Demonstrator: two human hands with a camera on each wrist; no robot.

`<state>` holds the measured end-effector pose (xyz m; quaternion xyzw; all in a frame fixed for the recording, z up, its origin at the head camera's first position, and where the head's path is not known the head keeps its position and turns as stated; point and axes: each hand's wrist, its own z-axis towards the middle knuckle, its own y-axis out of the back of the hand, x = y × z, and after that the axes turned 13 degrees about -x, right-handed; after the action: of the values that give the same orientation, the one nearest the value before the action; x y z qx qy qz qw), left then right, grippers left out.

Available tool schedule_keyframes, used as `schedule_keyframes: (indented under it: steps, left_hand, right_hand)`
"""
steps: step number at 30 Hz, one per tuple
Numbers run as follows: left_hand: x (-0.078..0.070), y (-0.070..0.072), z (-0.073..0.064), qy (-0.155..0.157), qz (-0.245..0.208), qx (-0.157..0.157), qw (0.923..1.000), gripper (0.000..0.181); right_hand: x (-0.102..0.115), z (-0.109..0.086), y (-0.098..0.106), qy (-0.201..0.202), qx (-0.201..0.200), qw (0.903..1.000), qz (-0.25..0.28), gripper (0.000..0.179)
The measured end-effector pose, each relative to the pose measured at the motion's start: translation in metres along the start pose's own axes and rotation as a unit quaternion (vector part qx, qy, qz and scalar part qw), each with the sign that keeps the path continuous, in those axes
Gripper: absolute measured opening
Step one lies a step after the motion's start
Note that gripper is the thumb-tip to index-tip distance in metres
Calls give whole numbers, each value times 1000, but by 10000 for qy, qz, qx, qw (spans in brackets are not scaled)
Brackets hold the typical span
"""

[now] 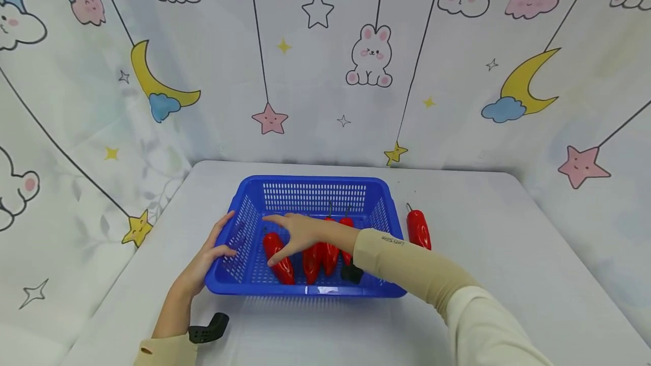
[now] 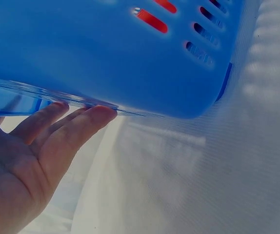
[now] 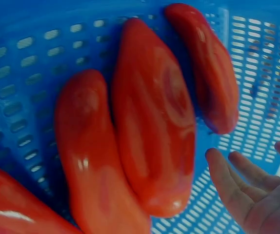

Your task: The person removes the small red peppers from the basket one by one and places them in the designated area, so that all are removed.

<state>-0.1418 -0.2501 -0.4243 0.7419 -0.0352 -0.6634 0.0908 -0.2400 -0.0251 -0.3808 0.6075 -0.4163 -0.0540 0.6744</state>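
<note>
My left hand (image 1: 203, 261) is at the left rim of a blue plastic basket (image 1: 315, 179). In the left wrist view its nearly straight thumb and fingers (image 2: 89, 124) touch the rim. Over the inside of the basket reaches my right hand (image 1: 297, 236), thumb and fingers spread wide, holding nothing. Beneath it lies a glossy red chili pepper (image 1: 278, 261), partly covered by the thumb. Several more red chili peppers (image 1: 329, 258) lie side by side to its right, partly hidden by the right wrist. The right wrist view shows large peppers (image 3: 154, 122) beside the fingers.
One red chili pepper (image 1: 419, 229) lies on the white table (image 1: 478, 230) just right of the basket, its lower end hidden by the right sleeve. A cloth backdrop (image 1: 315, 72) with cartoon prints hangs behind the table. A black wrist device (image 1: 209, 329) is on the left arm.
</note>
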Motion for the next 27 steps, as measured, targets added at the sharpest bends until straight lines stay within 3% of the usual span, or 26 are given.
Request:
schedule_keyframes:
  steps: [15, 27]
  left_hand:
    - [0, -1, 0, 6, 21, 14, 10000, 76]
    - [-1, 0, -1, 64, 98, -60, 9999, 77]
  right_hand:
    - [4, 4, -21, -237, 187, 9977, -609, 90]
    - [5, 10, -37, -392, 228, 9899, -1347, 93]
